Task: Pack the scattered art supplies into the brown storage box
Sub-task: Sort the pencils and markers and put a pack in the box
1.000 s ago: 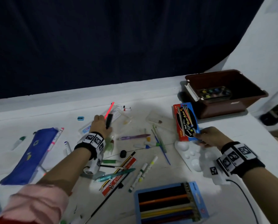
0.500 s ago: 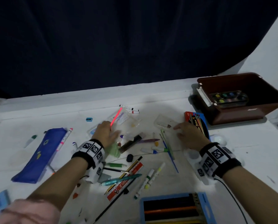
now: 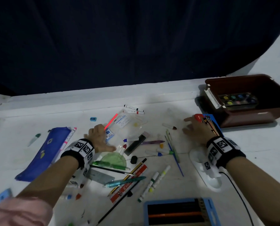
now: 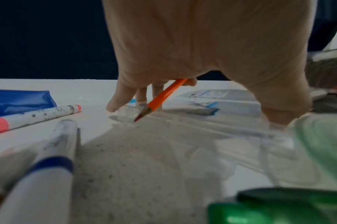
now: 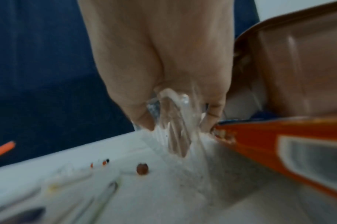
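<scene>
We take the brown storage box [image 3: 250, 110] first: it sits at the far right of the tabletop [image 3: 258, 144], open, with a paint palette [image 3: 237, 99] already inside, while most supplies lie loose between our arms. Our left hand [image 3: 98, 137] has an orange pencil [image 4: 160, 98] caught between its fingers, tip slanting down to a clear plastic packet [image 3: 124, 126] on which the fingertips rest. Our right hand [image 3: 196, 129] pinches a scrap of clear plastic [image 5: 173, 121] between thumb and fingers, with the red-and-blue pencil pack [image 3: 209, 123] just beside it, next to the box. To do this step well, we judge it best to firm each hold before lifting, since film is slippery and the pencil sits loosely, then carry the right hand's load the short way to the box and lay it flat beside the palette, leaving room for long things such as the blue pencil case [image 3: 43, 152]. Much is unclear: the right wrist view is blurred, so we cannot tell what the plastic is or whether it holds anything; the head view hides both sets of fingertips; the box's right side and the blue pencil tray [image 3: 181, 212] at the bottom edge are cut off.
</scene>
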{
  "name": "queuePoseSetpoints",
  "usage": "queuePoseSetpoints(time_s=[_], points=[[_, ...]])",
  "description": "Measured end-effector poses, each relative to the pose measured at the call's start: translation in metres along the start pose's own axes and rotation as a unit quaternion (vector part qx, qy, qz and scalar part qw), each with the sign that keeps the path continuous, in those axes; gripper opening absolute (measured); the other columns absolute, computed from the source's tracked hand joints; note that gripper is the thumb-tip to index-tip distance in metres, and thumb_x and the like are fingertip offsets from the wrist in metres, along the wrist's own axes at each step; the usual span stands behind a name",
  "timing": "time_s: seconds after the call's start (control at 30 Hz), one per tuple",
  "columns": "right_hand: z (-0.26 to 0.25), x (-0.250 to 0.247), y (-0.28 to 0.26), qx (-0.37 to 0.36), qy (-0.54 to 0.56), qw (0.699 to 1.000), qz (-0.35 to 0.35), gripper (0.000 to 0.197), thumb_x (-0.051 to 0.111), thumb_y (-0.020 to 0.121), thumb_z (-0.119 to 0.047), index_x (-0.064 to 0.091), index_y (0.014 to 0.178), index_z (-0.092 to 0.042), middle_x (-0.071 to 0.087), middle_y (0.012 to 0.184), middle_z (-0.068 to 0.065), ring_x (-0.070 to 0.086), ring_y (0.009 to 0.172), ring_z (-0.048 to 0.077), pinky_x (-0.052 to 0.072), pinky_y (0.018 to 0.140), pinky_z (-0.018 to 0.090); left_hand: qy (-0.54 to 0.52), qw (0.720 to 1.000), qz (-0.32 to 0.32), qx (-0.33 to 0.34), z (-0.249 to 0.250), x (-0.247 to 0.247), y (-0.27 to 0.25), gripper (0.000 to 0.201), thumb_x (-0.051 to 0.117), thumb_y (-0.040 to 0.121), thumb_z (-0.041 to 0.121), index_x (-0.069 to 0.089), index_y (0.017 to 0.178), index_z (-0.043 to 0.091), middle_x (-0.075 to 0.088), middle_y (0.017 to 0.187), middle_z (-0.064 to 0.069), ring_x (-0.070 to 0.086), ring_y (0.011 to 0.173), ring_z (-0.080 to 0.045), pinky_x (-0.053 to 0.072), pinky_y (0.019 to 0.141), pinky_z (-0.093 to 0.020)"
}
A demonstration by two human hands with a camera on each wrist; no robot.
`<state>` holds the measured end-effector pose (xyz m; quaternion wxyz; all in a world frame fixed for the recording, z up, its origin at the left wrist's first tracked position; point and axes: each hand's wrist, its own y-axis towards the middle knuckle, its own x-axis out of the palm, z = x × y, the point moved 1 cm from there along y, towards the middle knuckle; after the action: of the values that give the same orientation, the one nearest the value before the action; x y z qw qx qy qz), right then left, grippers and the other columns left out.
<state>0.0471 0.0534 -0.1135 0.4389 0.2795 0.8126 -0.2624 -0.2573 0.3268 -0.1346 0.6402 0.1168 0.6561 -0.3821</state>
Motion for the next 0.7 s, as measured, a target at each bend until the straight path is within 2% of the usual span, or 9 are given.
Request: queuePoseSetpoints(time_s=[0.07,0.13,0.2,0.27,0.33,0.4,0.53,0.6,0.7], points=[[0.001,-0.009,0.0,-0.014,0.031,0.999,0.013,0.03,0.054,0.091,-0.023,0.054,0.12,-0.017,0.058,0.116,-0.001,0.057,0.105,0.023,0.038,0.089,0.024,-0.011,1.0,0.009,-0.001,-0.001,-0.001,-0.003,0.099,0.065,0.046,0.078,0.026,0.118,0.02,0.033,0.115,-0.002,0.038,0.11,-0.026,0.039,0.095,-0.043],[-0.001,-0.02,-0.002,-0.022,0.045,0.998,0.026,0.024,0.051,0.087,-0.03,0.059,0.108,-0.023,0.061,0.116,0.004,0.059,0.107,0.025,0.043,0.089,0.028,-0.035,0.998,0.042,-0.016,-0.005,-0.009,-0.004,0.102,0.06,0.043,0.084,0.029,0.114,0.019,0.035,0.111,-0.004,0.04,0.106,-0.026,0.041,0.092,-0.042],[-0.004,-0.034,-0.011,-0.006,0.089,0.993,0.073,0.021,0.05,0.088,-0.034,0.062,0.101,-0.022,0.062,0.097,0.005,0.061,0.095,0.027,0.047,0.086,0.036,-0.036,0.995,0.079,-0.044,-0.015,-0.021,-0.005,0.108,0.051,0.04,0.093,0.031,0.116,0.018,0.036,0.11,-0.004,0.041,0.103,-0.026,0.043,0.089,-0.042],[-0.002,-0.045,-0.02,0.005,0.111,0.987,0.118,0.019,0.054,0.092,-0.027,0.063,0.104,-0.015,0.059,0.085,0.001,0.059,0.083,0.025,0.046,0.077,0.033,-0.036,0.991,0.101,-0.076,-0.029,-0.034,-0.009,0.111,0.049,0.039,0.095,0.033,0.118,0.018,0.038,0.11,-0.004,0.042,0.104,-0.028,0.044,0.087,-0.042],[0.0,-0.049,-0.029,0.011,0.143,0.983,0.117,0.021,0.058,0.091,-0.025,0.057,0.11,-0.017,0.059,0.086,0.002,0.058,0.074,0.019,0.045,0.067,0.027,-0.055,0.987,0.112,-0.106,-0.043,-0.044,-0.017,0.111,0.053,0.038,0.092,0.033,0.116,0.016,0.038,0.112,-0.005,0.042,0.108,-0.031,0.044,0.086,-0.043],[0.001,-0.046,-0.036,0.027,0.202,0.974,0.105,0.033,0.061,0.089,-0.017,0.046,0.118,-0.017,0.058,0.088,0.005,0.06,0.067,0.016,0.047,0.058,0.026,-0.049,0.985,0.115,-0.121,-0.057,-0.048,-0.026,0.112,0.054,0.038,0.092,0.033,0.116,0.014,0.039,0.113,-0.007,0.043,0.11,-0.032,0.043,0.089,-0.044],[-0.002,-0.021,-0.051,0.032,0.32,0.945,0.052,0.049,0.061,0.088,-0.003,0.035,0.125,-0.021,0.058,0.092,0.014,0.064,0.051,0.027,0.052,0.044,0.032,-0.057,0.976,0.131,-0.162,-0.079,-0.048,-0.049,0.108,0.059,0.042,0.088,0.033,0.115,0.014,0.041,0.122,-0.011,0.042,0.115,-0.034,0.041,0.093,-0.047],[-0.002,-0.004,-0.054,0.041,0.283,0.957,0.048,0.041,0.058,0.089,-0.004,0.036,0.12,-0.016,0.058,0.09,0.021,0.061,0.049,0.028,0.049,0.043,0.032,-0.031,0.981,0.1,-0.165,-0.085,-0.041,-0.06,0.112,0.055,0.041,0.091,0.034,0.121,0.015,0.04,0.124,-0.01,0.04,0.119,-0.035,0.039,0.096,-0.049],[-0.002,0.013,-0.065,0.022,0.059,0.992,0.112,0.037,0.062,0.084,-0.011,0.045,0.117,-0.008,0.061,0.093,0.021,0.058,0.074,0.032,0.045,0.065,0.036,-0.029,0.985,0.063,-0.16,-0.086,-0.027,-0.076,0.115,0.057,0.04,0.09,0.031,0.124,0.016,0.038,0.132,-0.01,0.035,0.126,-0.035,0.036,0.1,-0.048]])
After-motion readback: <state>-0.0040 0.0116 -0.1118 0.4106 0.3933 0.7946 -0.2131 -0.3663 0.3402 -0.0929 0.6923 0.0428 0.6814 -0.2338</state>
